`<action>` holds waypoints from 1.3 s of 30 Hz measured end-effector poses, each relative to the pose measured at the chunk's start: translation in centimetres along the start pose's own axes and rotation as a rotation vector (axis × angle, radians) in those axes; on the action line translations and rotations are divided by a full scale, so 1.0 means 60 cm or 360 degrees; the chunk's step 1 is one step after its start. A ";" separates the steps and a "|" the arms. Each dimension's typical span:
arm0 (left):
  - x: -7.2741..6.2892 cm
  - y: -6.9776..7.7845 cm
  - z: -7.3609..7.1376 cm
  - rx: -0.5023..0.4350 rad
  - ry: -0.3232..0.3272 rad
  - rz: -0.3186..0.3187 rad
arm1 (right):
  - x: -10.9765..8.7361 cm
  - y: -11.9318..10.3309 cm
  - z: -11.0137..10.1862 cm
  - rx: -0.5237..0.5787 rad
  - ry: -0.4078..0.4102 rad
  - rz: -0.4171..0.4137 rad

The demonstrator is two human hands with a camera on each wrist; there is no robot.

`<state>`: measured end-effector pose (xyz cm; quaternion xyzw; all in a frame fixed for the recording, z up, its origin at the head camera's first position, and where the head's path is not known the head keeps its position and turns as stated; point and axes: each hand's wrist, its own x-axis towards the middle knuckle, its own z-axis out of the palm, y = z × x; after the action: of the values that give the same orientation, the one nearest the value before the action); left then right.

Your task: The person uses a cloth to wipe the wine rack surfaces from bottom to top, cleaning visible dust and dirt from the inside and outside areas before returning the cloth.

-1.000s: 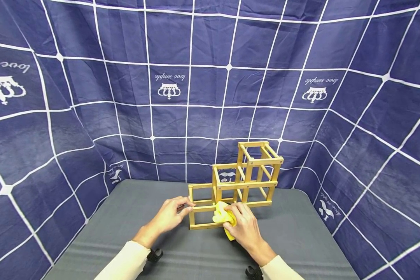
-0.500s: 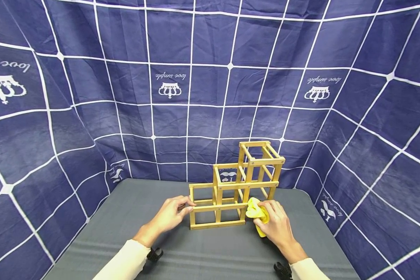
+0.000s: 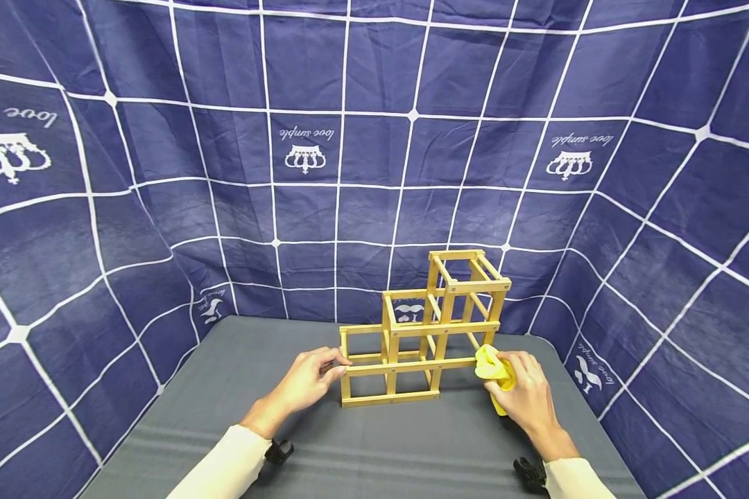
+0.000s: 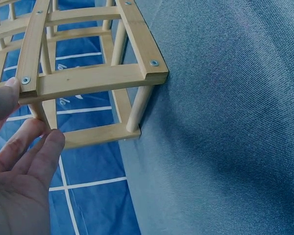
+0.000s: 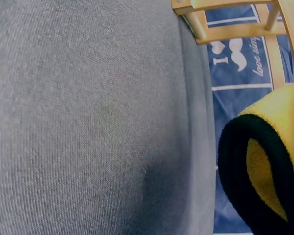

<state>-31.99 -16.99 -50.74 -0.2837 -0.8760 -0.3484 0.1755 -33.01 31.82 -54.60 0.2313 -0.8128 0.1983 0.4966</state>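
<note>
A stepped wooden rack of light slats and dowels stands on the table, its tallest part at the right. My left hand pinches its upper front left corner. In the left wrist view, the thumb lies on the slat end and the fingers reach behind the dowel. My right hand grips a bunched yellow cloth against the right end of the lower front rail. The right wrist view shows the cloth's dark edging close up; the right hand itself is out of that view.
The grey table carries the rack near its back edge. Behind and along both sides hangs a blue fabric backdrop with white grid lines. Black straps sit at both wrists.
My right hand has slid the yellow cloth rightward along the lower front rail, from the rack's middle to its right end. My left hand keeps its hold at the left corner.
</note>
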 end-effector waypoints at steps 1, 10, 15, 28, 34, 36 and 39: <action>0.001 0.000 0.000 -0.0001 0.0001 -0.0003 | 0.000 0.002 -0.001 0.0003 0.0017 0.0010; -0.002 -0.003 0.003 0.0017 0.0040 0.0027 | -0.007 0.005 -0.015 -0.0006 0.0051 0.0152; 0.000 -0.001 0.002 0.0005 0.0043 0.0014 | -0.004 -0.029 -0.004 0.0127 0.0097 -0.0021; -0.005 0.003 0.004 0.0030 0.0025 -0.0014 | 0.101 -0.188 0.073 0.0260 0.0073 -0.0696; -0.004 0.006 0.003 0.0043 0.0018 -0.0005 | 0.131 -0.222 0.101 0.0146 0.0016 -0.0737; -0.003 0.007 0.002 0.0044 0.0018 0.0004 | 0.133 -0.227 0.107 0.0140 0.0021 -0.0715; -0.003 0.007 0.002 0.0048 0.0021 0.0009 | 0.130 -0.231 0.113 0.0157 0.0016 -0.0678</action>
<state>-31.60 -16.73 -50.67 -0.2812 -0.8791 -0.3365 0.1865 -33.02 15.38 -49.18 0.4210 -0.7323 0.1295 0.5193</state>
